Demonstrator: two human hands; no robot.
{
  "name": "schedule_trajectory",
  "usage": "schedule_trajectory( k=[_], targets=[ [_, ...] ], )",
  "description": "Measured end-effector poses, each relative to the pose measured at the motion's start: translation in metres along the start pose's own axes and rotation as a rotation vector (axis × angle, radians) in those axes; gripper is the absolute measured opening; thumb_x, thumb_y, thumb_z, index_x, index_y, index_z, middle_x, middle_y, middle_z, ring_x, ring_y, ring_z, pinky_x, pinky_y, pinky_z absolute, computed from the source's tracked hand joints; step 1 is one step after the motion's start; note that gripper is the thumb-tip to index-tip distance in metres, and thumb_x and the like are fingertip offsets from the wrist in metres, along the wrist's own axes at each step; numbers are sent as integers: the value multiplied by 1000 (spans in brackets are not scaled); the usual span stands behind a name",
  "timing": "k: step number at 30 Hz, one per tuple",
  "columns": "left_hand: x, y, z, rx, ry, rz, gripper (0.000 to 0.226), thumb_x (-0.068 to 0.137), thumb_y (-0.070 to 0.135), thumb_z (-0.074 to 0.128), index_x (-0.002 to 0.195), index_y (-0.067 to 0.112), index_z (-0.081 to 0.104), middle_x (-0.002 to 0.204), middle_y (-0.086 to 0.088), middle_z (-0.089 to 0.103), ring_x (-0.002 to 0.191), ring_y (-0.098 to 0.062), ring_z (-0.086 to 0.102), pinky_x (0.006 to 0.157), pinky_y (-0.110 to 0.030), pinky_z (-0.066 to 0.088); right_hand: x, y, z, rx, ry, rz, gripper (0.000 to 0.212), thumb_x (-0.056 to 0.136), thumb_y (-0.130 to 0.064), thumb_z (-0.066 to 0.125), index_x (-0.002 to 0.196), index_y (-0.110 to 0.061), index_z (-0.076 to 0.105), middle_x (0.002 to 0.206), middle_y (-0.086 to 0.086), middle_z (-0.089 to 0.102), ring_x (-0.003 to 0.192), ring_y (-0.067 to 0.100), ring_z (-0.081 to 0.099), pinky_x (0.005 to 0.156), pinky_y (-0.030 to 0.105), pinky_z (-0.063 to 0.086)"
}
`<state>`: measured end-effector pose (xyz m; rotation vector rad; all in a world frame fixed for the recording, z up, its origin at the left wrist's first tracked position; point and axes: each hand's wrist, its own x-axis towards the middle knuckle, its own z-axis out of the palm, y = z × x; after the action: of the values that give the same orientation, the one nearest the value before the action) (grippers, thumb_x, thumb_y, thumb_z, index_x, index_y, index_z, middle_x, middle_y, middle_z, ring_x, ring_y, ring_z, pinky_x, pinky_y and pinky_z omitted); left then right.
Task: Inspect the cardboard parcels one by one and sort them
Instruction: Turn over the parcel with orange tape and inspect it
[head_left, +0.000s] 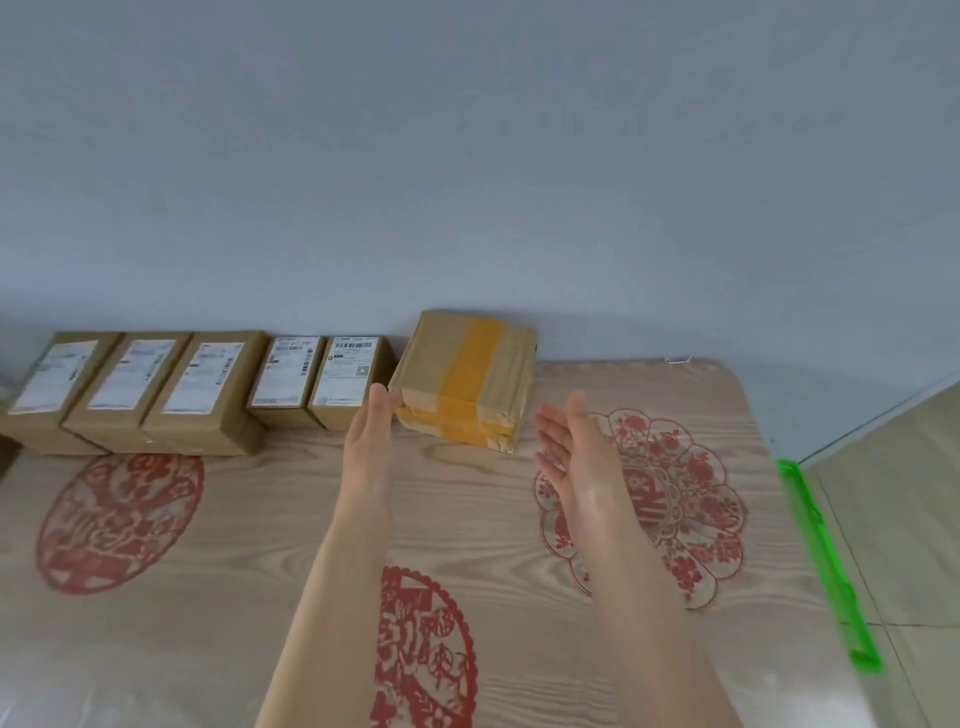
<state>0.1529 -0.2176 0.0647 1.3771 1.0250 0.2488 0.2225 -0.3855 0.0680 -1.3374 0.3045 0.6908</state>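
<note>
**Op A:** Status, L side?

**Op B:** On my feed the left hand (371, 436) is open, fingers straight, tips touching the near-left corner of the taped parcel (467, 379). No grip.

**Op A:** R side?

**Op B:** The right hand (576, 452) is open too, fingers straight, palm turned inward toward the parcel. It is near the parcel's right face but apart from it, and holds nothing.

**Op A:** Parcel pos.?

**Op B:** Back centre of the worktop (260, 519), close to the wall (467, 156). A yellow tape band runs over its top and front. It sits askew to the row (I cannot tell whether it lies flat).

**Op A:** Other items?

**Op B:** There are five labelled parcels (205, 387) in a row along the wall, left of the taped one, labels up. The rightmost is just beside it. I also see red paper-cut motifs (119, 519) on the wood-grain cover. A green strip (826, 561) at the worktop's right edge is blurred.
</note>
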Motion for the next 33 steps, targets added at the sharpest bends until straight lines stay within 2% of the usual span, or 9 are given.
schedule_trajectory(
  k=[5,8,9,11,15,19,23,28,33],
  targets=[
    [66,0,-8,80,-32,-65,53,107,48,35,150,18,43,151,0,45,141,-21,39,113,-37,28,54,14,26,-123,180,82,64,103,-54,36,152,-12,38,155,7,41,140,25,42,118,44,31],
    [100,-5,-3,140,-78,-68,27,108,41,38,122,25,54,123,2,53,115,-15,51,98,-29,37,84,18,35,-187,254,143,69,101,-59,37,154,-16,32,159,7,35,143,28,36,119,46,28],
    [111,-8,-2,153,-88,-62,30,107,42,40,120,21,57,122,3,55,113,-13,52,99,-29,40,93,19,37,-207,264,154,69,101,-59,36,155,-16,30,159,6,34,144,28,36,119,45,28],
    [129,-16,0,146,-122,-58,52,103,47,47,146,17,47,147,1,49,135,-17,46,115,-38,35,109,20,40,-242,265,159,69,101,-59,34,155,-16,30,160,6,33,143,28,36,120,45,28],
    [149,-32,5,142,-189,-75,66,101,45,54,155,13,35,153,-4,45,138,-21,44,113,-31,33,135,29,43,-210,209,159,69,97,-63,44,149,-18,41,153,5,45,138,26,44,118,44,32],
    [141,-37,6,134,-272,-76,53,99,39,60,141,12,46,127,-2,61,112,-15,54,95,-24,36,137,37,35,-124,134,167,66,91,-64,53,141,-19,50,139,2,58,125,20,56,111,41,43],
    [117,-27,-3,174,-295,3,37,98,36,62,125,15,49,102,7,59,94,-8,56,73,-8,41,116,28,25,-101,93,137,65,92,-60,56,140,-17,52,137,4,59,122,20,58,109,41,45],
    [67,-9,-16,138,-258,99,51,92,42,65,136,21,49,119,10,60,108,-4,55,101,-29,38,50,-1,20,-121,3,26,63,89,-60,57,137,-18,55,133,0,62,122,18,57,107,41,45],
    [25,-5,-34,155,-133,242,31,90,37,71,117,36,56,120,6,65,107,-5,61,87,-18,45,-13,6,14,-316,-114,-151,78,85,-62,55,152,-25,37,143,-13,47,130,12,46,115,38,33]
  ],
)
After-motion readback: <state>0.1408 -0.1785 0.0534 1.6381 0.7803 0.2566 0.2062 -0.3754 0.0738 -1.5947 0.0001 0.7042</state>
